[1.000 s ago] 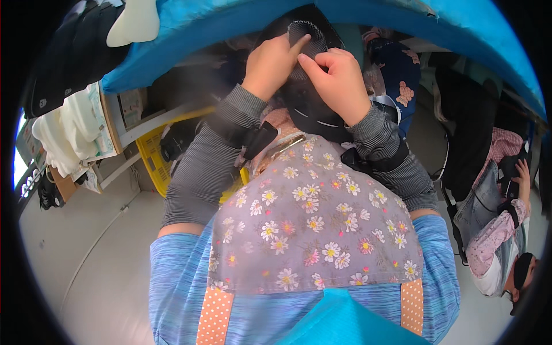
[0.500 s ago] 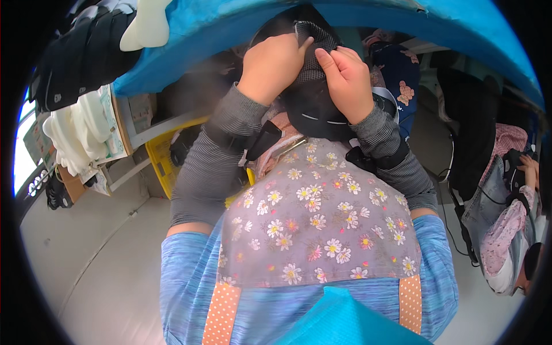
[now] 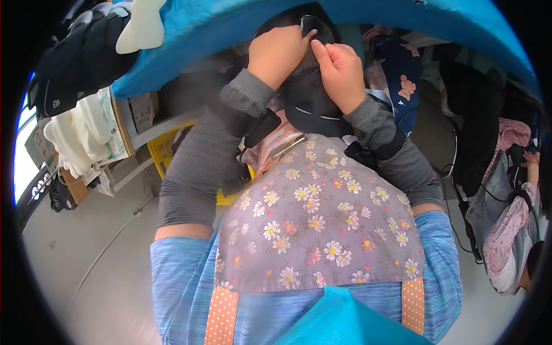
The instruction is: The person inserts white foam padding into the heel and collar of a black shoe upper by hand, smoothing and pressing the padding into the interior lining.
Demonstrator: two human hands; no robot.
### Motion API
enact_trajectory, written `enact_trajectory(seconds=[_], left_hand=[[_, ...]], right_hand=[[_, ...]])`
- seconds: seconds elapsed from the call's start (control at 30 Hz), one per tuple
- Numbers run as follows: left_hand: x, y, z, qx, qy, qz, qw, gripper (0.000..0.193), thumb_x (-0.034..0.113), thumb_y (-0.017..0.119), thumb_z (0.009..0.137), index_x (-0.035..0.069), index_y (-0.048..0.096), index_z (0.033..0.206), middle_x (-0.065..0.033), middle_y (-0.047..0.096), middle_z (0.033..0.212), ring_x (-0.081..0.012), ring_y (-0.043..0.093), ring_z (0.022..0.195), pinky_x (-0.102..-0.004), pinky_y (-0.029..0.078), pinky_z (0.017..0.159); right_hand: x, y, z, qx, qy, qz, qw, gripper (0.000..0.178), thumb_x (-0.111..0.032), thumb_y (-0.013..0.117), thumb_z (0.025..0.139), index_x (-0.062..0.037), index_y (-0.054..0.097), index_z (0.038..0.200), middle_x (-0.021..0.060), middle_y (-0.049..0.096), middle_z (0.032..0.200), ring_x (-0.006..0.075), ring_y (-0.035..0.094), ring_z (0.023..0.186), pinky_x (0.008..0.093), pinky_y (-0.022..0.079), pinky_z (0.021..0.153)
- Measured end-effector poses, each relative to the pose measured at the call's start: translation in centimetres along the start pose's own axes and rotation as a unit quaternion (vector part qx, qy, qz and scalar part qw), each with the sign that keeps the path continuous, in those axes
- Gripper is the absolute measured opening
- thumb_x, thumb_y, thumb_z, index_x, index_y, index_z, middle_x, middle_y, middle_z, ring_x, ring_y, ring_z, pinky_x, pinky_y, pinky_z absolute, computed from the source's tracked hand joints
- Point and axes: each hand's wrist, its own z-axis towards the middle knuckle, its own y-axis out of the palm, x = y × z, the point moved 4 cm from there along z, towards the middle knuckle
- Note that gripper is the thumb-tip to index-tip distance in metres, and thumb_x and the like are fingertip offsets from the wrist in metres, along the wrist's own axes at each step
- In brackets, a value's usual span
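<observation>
What looks like a black shoe upper point(image 3: 310, 98) with a grey checked lining point(image 3: 307, 57) hangs between my hands, below the blue-covered table edge. Two short white marks show on its lower part, near my apron. My left hand point(image 3: 279, 54) is closed on the left side of its opening, with the fingertips tucked out of sight. My right hand point(image 3: 343, 75) pinches the right side, thumb on top, close to the left fingers. Folds of the black material hide what lies inside.
A blue-covered table point(image 3: 195, 46) curves across the top. Black pieces point(image 3: 75, 63) and a white sole-shaped piece point(image 3: 141, 26) lie on its left. White shaped pieces point(image 3: 80, 135) sit below, near a yellow crate point(image 3: 164, 150). A co-worker's arm point(image 3: 509, 224) is at right.
Both hands have shifted slightly up and the black piece has tilted a little left with them. My left elbow has swung slightly outward. Both hands keep their hold.
</observation>
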Motion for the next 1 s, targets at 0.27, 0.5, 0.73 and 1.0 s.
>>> enact_trajectory(seconds=[0.27, 0.5, 0.73, 1.0], left_hand=[[0.7, -2.9, -1.5, 0.028, -0.049, 0.034, 0.998, 0.041, 0.044, 0.06, 0.094, 0.005, 0.065, 0.081, -0.0169, 0.063, 0.064, -0.036, 0.065, 0.063, -0.042, 0.052, 0.052], [-0.7, 0.2, -0.8, -0.063, -0.026, -0.009, 0.998, 0.038, 0.039, 0.055, 0.098, 0.004, 0.068, 0.09, -0.0191, 0.066, 0.074, -0.0389, 0.065, 0.071, -0.0446, 0.052, 0.058], [-0.7, 1.5, -0.2, -0.027, 0.046, 0.032, 0.998, 0.048, 0.044, 0.054, 0.098, 0.003, 0.067, 0.078, -0.0167, 0.067, 0.07, -0.0337, 0.067, 0.066, -0.0407, 0.054, 0.056], [-0.3, -1.3, -1.2, 0.052, 0.005, 0.046, 0.998, 0.048, 0.047, 0.055, 0.096, 0.004, 0.066, 0.076, -0.0161, 0.065, 0.065, -0.0351, 0.066, 0.062, -0.0413, 0.053, 0.051]], right_hand=[[-2.6, -1.1, 0.0, 0.016, -0.057, 0.004, 0.998, 0.038, -0.02, 0.068, 0.089, -0.0021, 0.054, 0.059, 0.013, 0.05, 0.055, 0.0335, 0.051, 0.058, 0.0407, 0.046, 0.068], [0.0, 0.3, 0.2, -0.045, -0.017, 0.007, 0.999, 0.039, -0.025, 0.066, 0.091, -0.0032, 0.056, 0.059, 0.0134, 0.053, 0.056, 0.0348, 0.053, 0.059, 0.0432, 0.045, 0.068], [0.4, 0.5, 0.3, -0.026, -0.005, -0.008, 1.0, 0.041, -0.025, 0.065, 0.092, -0.0023, 0.055, 0.059, 0.0144, 0.05, 0.054, 0.0345, 0.052, 0.056, 0.043, 0.043, 0.062], [-1.1, 0.2, 0.0, -0.033, 0.021, 0.022, 0.999, 0.043, -0.026, 0.066, 0.092, -0.0016, 0.054, 0.059, 0.0147, 0.049, 0.056, 0.0326, 0.051, 0.058, 0.0423, 0.043, 0.062]])
